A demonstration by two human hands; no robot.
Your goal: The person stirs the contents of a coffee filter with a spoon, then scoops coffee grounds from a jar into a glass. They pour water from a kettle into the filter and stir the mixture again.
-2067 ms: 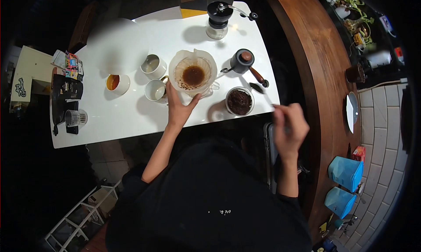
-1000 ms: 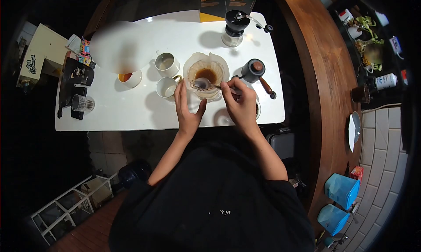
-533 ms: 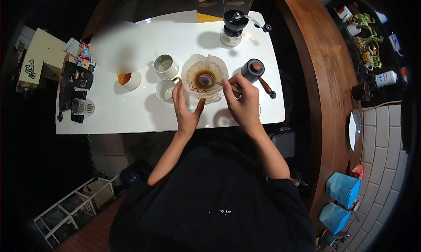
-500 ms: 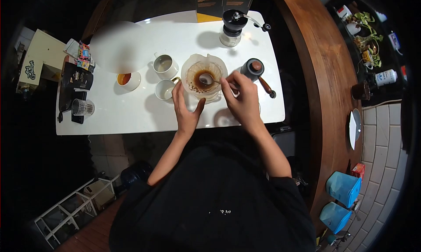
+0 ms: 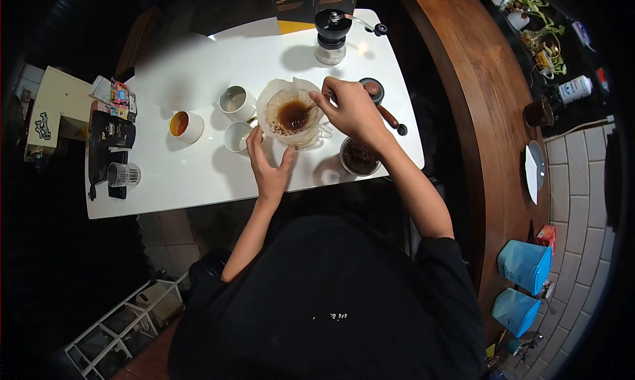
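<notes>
A paper filter with brown liquid and wet coffee grounds sits in a dripper at the middle of the white table. My right hand pinches a spoon at the filter's right side, its tip down in the liquid. At the filter's lower left is my left hand, fingers spread, with fingertips at or close to the dripper's edge; contact is unclear. Just left stand two light cups, the upper cup and the lower cup. Under my right wrist a container holds dark grounds.
Behind is a hand grinder with a crank. Right of my right hand lies a dark round object beside a wooden handle. Leftward stand an orange-lined cup and a clear glass. A wooden counter runs along the right.
The view has shifted, so the table items appear further left. My right hand has turned over the filter's right side, and the spoon's bowl has sunk into the liquid. The grounds container has come into view.
</notes>
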